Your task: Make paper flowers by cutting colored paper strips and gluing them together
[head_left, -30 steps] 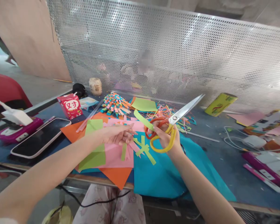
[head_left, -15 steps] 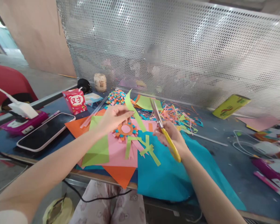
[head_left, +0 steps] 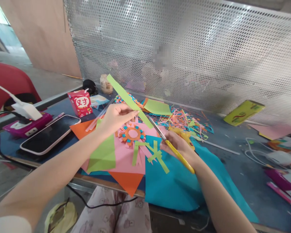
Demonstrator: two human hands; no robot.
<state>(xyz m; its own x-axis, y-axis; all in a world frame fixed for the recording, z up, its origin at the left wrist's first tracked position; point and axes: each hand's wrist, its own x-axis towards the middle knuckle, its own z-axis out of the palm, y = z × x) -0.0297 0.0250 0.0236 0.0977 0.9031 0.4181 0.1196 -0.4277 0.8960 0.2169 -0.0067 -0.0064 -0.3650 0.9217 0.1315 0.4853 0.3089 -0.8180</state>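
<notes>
Pinched between thumb and fingers of my left hand is a long green paper strip, slanting from upper left to lower right. My right hand grips yellow-handled scissors, their blades pointing up and left at the strip's lower end. Whether the blades touch the strip I cannot tell. Below the hands, a round paper flower in orange, blue and pink lies on a pink sheet. Several short green strips lie across the pink sheet and the blue sheet.
Colourful paper scraps and stacked green sheets lie behind the hands. To the left are a phone, a purple power strip and a red box. A yellow-green package stands right, before a perforated metal screen.
The green strip has turned in my left hand and now stretches straighter, its far end up and left. The scissors' blades have tilted further left, toward the strip's lower end.
</notes>
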